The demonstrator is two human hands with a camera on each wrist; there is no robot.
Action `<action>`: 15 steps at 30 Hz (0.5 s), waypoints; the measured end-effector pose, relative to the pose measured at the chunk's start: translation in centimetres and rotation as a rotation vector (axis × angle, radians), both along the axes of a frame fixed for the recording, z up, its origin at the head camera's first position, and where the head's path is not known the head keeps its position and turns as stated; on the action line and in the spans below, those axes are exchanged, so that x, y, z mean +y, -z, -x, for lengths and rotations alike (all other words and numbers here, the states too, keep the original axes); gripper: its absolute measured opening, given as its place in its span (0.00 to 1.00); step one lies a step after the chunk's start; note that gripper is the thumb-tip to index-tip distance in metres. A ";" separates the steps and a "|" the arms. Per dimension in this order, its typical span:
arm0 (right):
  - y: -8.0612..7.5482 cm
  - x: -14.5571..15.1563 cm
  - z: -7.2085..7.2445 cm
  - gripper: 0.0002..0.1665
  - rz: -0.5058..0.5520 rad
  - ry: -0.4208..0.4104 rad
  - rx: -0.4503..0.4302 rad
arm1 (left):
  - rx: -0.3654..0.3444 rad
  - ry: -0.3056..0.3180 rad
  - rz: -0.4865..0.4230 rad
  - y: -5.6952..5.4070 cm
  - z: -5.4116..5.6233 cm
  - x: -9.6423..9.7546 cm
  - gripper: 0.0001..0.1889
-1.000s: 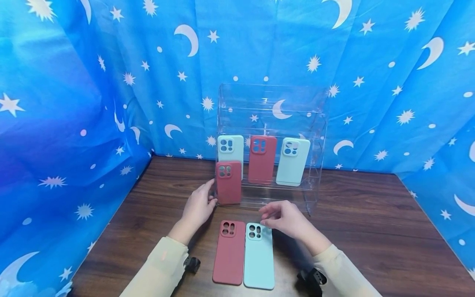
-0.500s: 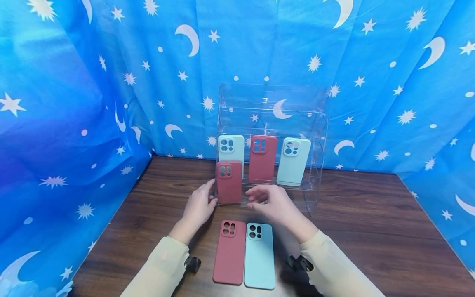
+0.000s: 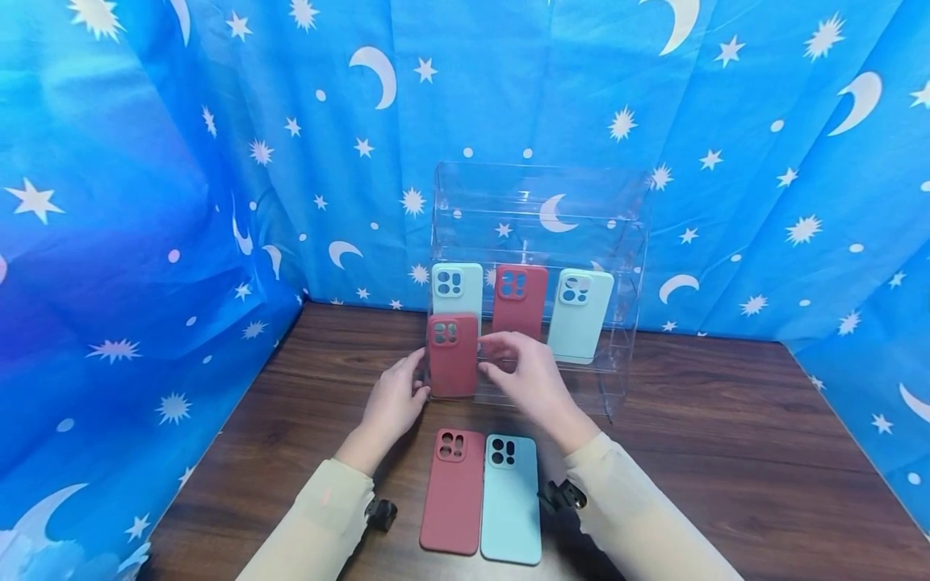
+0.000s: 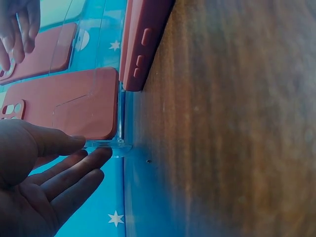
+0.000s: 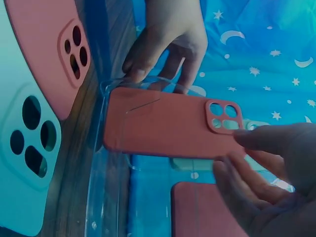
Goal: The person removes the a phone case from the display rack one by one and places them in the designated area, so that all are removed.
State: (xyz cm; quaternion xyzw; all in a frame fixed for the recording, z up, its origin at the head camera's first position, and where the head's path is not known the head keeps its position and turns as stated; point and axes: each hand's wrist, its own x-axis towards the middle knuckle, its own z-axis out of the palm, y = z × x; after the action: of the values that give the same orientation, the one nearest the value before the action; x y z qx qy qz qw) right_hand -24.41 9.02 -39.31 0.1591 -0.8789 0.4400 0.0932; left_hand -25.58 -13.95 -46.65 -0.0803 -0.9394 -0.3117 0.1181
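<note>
A red phone case [image 3: 454, 359] stands upright on the lowest tier at the left of a clear acrylic display stand [image 3: 541, 379]. My left hand [image 3: 394, 403] is at the stand's lower left edge, thumb and fingertips right at the clear plastic, fingers loosely extended. From the other side, my right hand [image 3: 526, 379] reaches to the case's right edge. In the right wrist view its thumb and fingers [image 5: 247, 180] are beside the camera-cutout end of that case. Flat on the table in front lie another red case [image 3: 452, 504] and a mint case [image 3: 511, 508], side by side.
On the tier above stand a mint case [image 3: 459, 290] at left, a red case [image 3: 519, 303] mid-tier, partly behind my right hand, and another mint case [image 3: 581, 315] at right. The dark wood table [image 3: 697, 428] meets a blue moon-and-star cloth [image 3: 291, 202].
My right hand has moved from above the flat mint case, up and left to the right edge of the standing red case. The left hand stays at the stand's left edge.
</note>
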 end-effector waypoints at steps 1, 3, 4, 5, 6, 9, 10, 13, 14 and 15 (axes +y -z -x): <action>0.0 -0.1 0.2 0.22 0.007 0.010 0.023 | -0.001 -0.001 -0.001 0.0 0.0 0.0 0.34; 0.1 -0.4 0.6 0.23 0.020 0.029 0.064 | 0.000 0.000 0.001 0.1 0.0 -0.1 0.34; 0.1 -0.5 0.9 0.24 0.031 0.034 0.080 | 0.002 0.000 0.003 0.1 0.0 -0.2 0.34; 0.1 -0.6 1.1 0.24 0.040 0.037 0.097 | 0.001 -0.001 0.003 0.1 0.1 -0.2 0.34; 0.1 -0.7 1.3 0.24 0.050 0.038 0.110 | -0.001 -0.003 0.003 0.1 0.1 -0.2 0.34; 0.1 -1.1 1.8 0.24 0.071 0.037 0.141 | 0.000 -0.006 0.004 0.1 0.0 -0.3 0.34; 0.1 -1.2 2.0 0.24 0.076 0.036 0.153 | 0.002 -0.006 0.006 0.0 0.0 -0.3 0.34; 0.3 -1.4 2.6 0.23 0.086 0.040 0.193 | 0.004 -0.003 0.012 0.1 0.0 -0.2 0.34; 0.3 -1.5 2.7 0.23 0.089 0.042 0.209 | 0.003 -0.001 0.012 0.2 0.1 -0.2 0.34; 0.4 -1.6 2.9 0.22 0.095 0.043 0.226 | 0.003 0.000 0.014 0.2 0.1 -0.1 0.34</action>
State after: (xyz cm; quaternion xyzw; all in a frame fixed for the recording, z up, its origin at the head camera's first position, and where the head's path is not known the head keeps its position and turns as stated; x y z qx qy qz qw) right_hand -27.31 7.45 -39.76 0.1844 -0.8442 0.4582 0.2084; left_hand -25.71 -14.10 -46.85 -0.0817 -0.9414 -0.3049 0.1190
